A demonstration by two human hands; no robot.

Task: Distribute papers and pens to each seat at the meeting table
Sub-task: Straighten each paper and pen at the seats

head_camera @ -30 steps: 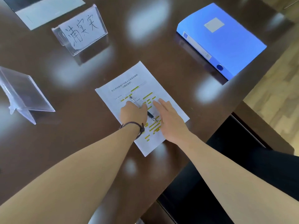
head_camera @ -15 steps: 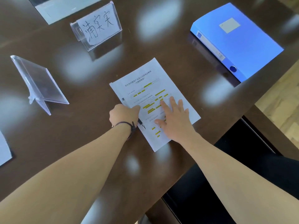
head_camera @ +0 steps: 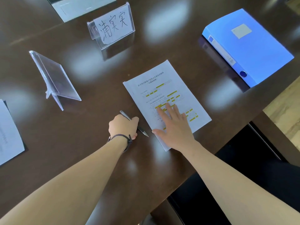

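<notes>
A white printed paper (head_camera: 164,88) with yellow highlighted lines lies on the dark wooden meeting table (head_camera: 90,143), in front of a seat. My right hand (head_camera: 175,127) rests flat on its lower half with fingers spread. Just left of the paper, my left hand (head_camera: 123,126) is closed around a dark pen (head_camera: 143,131) that lies against the tabletop, its tip pointing toward me. A dark band circles my left wrist.
A clear name stand with handwritten characters (head_camera: 113,25) stands beyond the paper. An empty clear stand (head_camera: 55,78) sits to the left. A blue file box (head_camera: 248,46) lies at the right. Another paper (head_camera: 8,132) is at the left edge; a black chair (head_camera: 243,176) is below right.
My left hand has carried the pen off the paper to the table just left of it. My right hand stayed pressed on the paper. The view has shifted.
</notes>
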